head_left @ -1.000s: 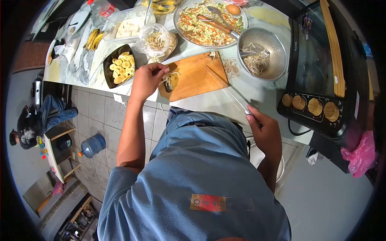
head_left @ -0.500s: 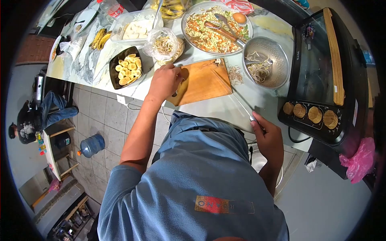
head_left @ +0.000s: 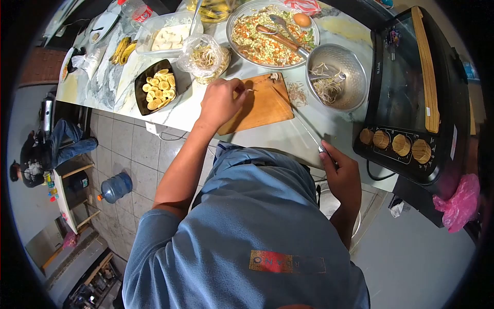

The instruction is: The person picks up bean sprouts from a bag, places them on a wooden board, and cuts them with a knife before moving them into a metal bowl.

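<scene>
Left hand (head_left: 220,101) over the cutting board (head_left: 260,105), fingers pinched on a few bean sprouts (head_left: 250,90). Right hand (head_left: 340,170) closed on the knife (head_left: 307,132) handle at the worktop (head_left: 288,136) edge; blade points toward the board, right of the left hand.

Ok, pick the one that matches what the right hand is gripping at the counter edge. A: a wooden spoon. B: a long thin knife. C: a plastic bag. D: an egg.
B: the right hand is closed around the handle of a long thin knife, whose blade runs up across the counter toward the cutting board; the egg lies apart, in the salad bowl.
</scene>
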A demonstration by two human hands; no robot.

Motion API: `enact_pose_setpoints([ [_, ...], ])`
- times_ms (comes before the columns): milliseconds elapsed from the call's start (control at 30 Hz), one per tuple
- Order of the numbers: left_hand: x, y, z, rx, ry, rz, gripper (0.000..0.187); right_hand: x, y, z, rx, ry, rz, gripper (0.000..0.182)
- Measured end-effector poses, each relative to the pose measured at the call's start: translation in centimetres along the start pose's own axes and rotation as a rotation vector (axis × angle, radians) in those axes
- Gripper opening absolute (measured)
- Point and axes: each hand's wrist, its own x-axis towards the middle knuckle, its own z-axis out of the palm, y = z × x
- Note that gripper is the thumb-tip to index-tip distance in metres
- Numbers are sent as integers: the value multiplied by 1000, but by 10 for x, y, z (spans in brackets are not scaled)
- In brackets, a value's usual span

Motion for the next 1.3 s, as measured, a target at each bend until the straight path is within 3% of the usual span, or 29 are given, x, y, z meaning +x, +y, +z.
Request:
enact_pose_setpoints([
  [333, 1, 20, 28, 80, 73, -22, 21, 3, 1, 7, 31, -25, 45, 31],
  [733, -2, 19, 29, 41, 0, -129, 20, 4, -6, 20, 75, -83, 42, 32],
  [1300, 0, 18, 32, 87, 36, -98, 20, 3, -10, 22, 41, -82, 82, 30],
])
